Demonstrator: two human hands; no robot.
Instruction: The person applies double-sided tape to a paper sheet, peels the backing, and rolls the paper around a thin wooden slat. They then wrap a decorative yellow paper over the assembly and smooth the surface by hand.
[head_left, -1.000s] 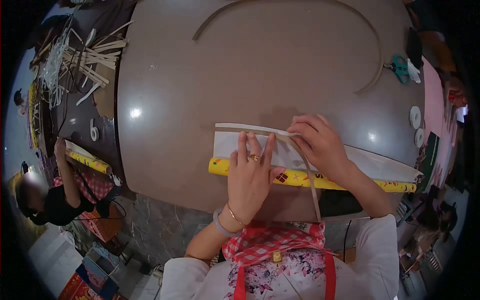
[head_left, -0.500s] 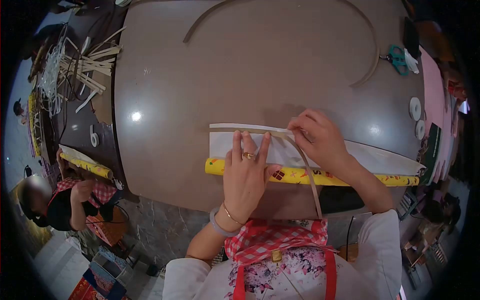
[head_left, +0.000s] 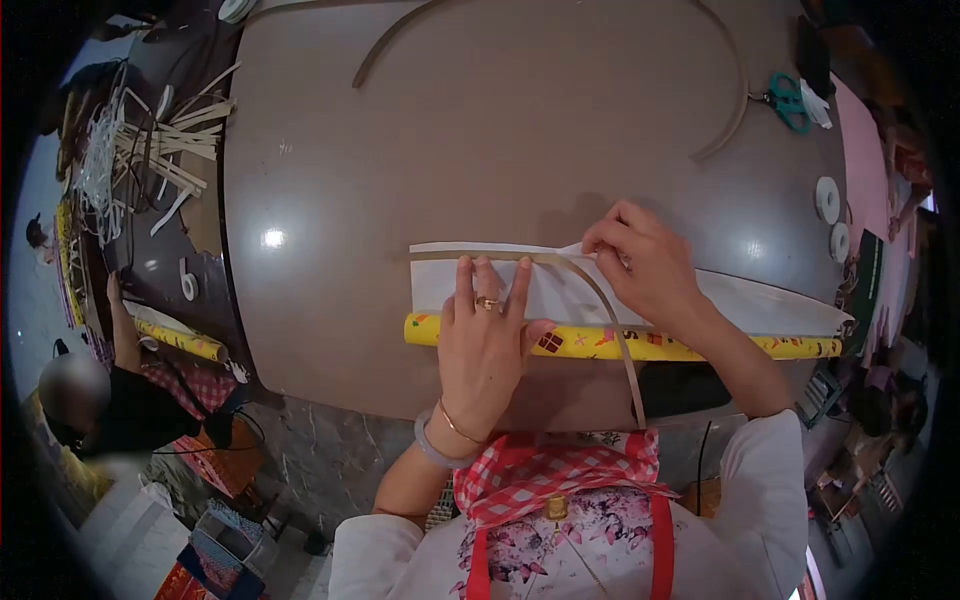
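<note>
A sheet of yellow printed wrapping paper, rolled up along its near side, lies with its white side facing up. Along its far edge runs a flat brown strip, whose loose end curves over the roll toward my apron. My left hand lies with fingers stretched out, the fingertips pressing on the strip. Just right of it, my right hand pinches the white far edge of the paper, which is slightly raised there. The fingertips partly hide the pinched spot.
Teal-handled scissors lie at the far right, above white tape rolls. A long brown strip curves across the table's far part. On the left table are loose pale strips and another yellow roll by a co-worker.
My right hand has moved slightly away from me, lifting the white edge into a small fold. My left hand stays on the strip. The co-worker's arm now reaches out farther.
</note>
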